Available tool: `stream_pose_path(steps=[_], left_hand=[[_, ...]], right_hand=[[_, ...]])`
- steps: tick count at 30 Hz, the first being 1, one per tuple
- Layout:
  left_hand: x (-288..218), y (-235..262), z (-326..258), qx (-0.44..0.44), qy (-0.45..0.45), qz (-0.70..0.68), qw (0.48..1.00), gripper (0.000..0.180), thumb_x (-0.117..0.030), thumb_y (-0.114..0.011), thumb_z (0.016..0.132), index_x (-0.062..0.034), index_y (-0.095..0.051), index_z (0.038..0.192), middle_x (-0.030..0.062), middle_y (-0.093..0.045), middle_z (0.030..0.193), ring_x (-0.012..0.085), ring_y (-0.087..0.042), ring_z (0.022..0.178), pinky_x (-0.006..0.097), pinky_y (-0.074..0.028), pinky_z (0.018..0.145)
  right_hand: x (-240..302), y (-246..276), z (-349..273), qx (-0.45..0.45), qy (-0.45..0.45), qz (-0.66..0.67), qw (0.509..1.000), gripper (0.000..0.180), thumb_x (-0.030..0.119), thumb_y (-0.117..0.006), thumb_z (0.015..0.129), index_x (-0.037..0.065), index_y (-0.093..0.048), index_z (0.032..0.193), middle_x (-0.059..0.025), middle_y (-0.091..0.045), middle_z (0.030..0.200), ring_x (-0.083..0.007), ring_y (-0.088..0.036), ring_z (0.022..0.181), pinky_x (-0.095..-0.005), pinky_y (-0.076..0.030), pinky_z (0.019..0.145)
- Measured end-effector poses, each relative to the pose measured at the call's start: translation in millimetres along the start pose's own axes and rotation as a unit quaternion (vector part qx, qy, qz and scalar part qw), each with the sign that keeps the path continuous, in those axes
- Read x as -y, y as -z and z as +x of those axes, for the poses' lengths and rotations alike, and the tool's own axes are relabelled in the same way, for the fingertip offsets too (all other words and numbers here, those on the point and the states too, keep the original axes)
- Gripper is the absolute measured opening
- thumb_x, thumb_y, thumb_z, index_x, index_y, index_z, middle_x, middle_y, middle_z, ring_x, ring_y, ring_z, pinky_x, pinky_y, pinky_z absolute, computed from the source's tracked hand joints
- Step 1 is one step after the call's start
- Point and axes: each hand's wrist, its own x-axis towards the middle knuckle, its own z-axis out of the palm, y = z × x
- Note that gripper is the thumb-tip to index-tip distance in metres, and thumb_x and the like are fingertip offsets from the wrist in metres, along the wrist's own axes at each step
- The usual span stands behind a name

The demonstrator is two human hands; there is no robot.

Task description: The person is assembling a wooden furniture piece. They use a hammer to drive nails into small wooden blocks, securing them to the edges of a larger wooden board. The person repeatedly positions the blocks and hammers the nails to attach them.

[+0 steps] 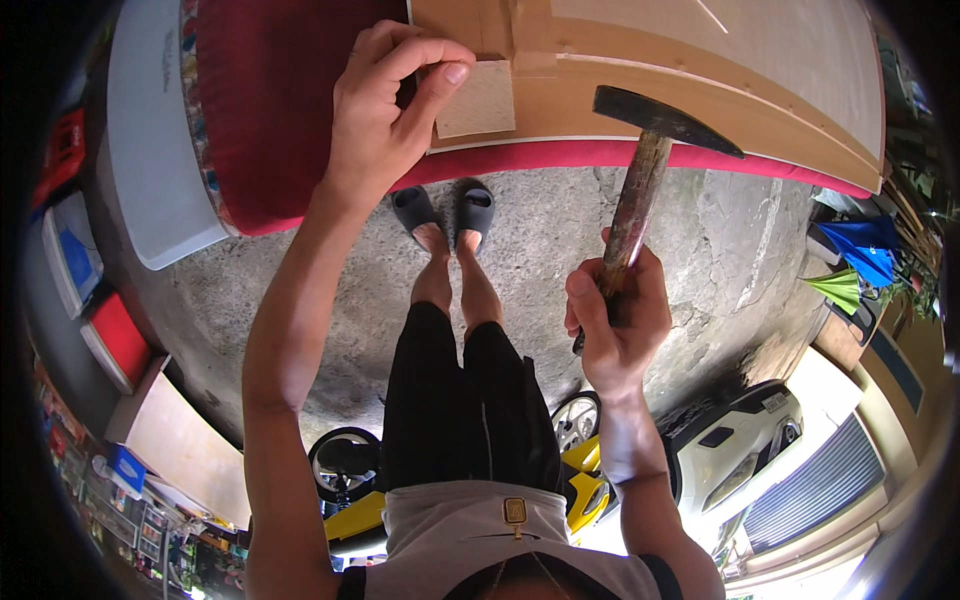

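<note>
My right hand (622,318) grips a hammer (640,170) by its worn wooden handle, with the dark metal head raised at the near edge of a brown wooden panel (590,105). A small, pale, square piece of board (482,105) lies on the panel's left corner. Over that square's upper left edge, my left hand (385,100) has thumb and forefinger pinched together. What lies between those fingertips, if anything, is too small to make out.
Red cloth (262,110) spreads under and left of the panel, beside a pale grey plastic surface (150,130). Concrete floor (560,215) lies below. Behind me are a yellow-framed vehicle (355,518) and a white car (745,450). Blue (860,245) and green umbrellas (838,288) sit right.
</note>
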Motion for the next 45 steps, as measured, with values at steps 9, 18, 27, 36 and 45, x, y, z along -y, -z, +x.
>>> stream_pose_path(steps=[9, 18, 27, 36, 45], left_hand=[[1, -1, 1, 0.002, -0.052, 0.021, 0.998, 0.012, 0.000, -0.071, 0.079, -0.0053, -0.072, 0.089, 0.0035, -0.060, 0.081, 0.0129, -0.057, 0.073, 0.025, -0.045, 0.065], [0, 2, 1, -0.010, -0.050, 0.021, 0.998, 0.016, 0.003, -0.073, 0.074, -0.0049, -0.072, 0.088, 0.0037, -0.061, 0.080, 0.0135, -0.057, 0.074, 0.026, -0.046, 0.065], [4, 0, 1, -0.030, -0.077, 0.001, 0.997, 0.018, 0.002, -0.076, 0.071, -0.0026, -0.070, 0.087, 0.0061, -0.062, 0.081, 0.0157, -0.058, 0.074, 0.027, -0.047, 0.063], [4, -2, 1, -0.042, -0.072, -0.027, 0.996, 0.017, 0.003, -0.076, 0.071, -0.0030, -0.070, 0.086, 0.0043, -0.062, 0.082, 0.0163, -0.058, 0.072, 0.027, -0.047, 0.062], [5, 0, 1, -0.042, -0.071, -0.009, 0.997, 0.019, 0.002, -0.075, 0.071, -0.0052, -0.072, 0.088, 0.0042, -0.062, 0.079, 0.0168, -0.057, 0.071, 0.028, -0.046, 0.061]], right_hand=[[4, 3, 34, 0.048, 0.101, -0.120, 0.986, 0.041, -0.001, -0.062, 0.087, -0.006, -0.049, 0.125, -0.0171, -0.064, 0.085, -0.0172, -0.064, 0.074, -0.0281, -0.049, 0.063], [8, -4, 55, 0.058, 0.263, -0.213, 0.939, 0.059, -0.006, -0.062, 0.085, 0.002, -0.042, 0.140, -0.0204, -0.064, 0.092, -0.0239, -0.065, 0.073, -0.0287, -0.051, 0.064], [17, -1, 55, 0.091, 0.285, -0.263, 0.917, 0.065, -0.009, -0.064, 0.082, 0.009, -0.043, 0.141, -0.0125, -0.058, 0.075, -0.0173, -0.053, 0.058, -0.0269, -0.044, 0.052], [15, 3, 55, 0.085, 0.307, -0.284, 0.905, 0.062, -0.009, -0.063, 0.083, 0.007, -0.045, 0.140, -0.0114, -0.055, 0.072, -0.0167, -0.050, 0.057, -0.0282, -0.044, 0.052], [15, -2, 53, 0.059, 0.340, -0.249, 0.905, 0.062, -0.008, -0.063, 0.084, 0.007, -0.044, 0.141, -0.0163, -0.061, 0.080, -0.0205, -0.056, 0.061, -0.0286, -0.046, 0.055]])
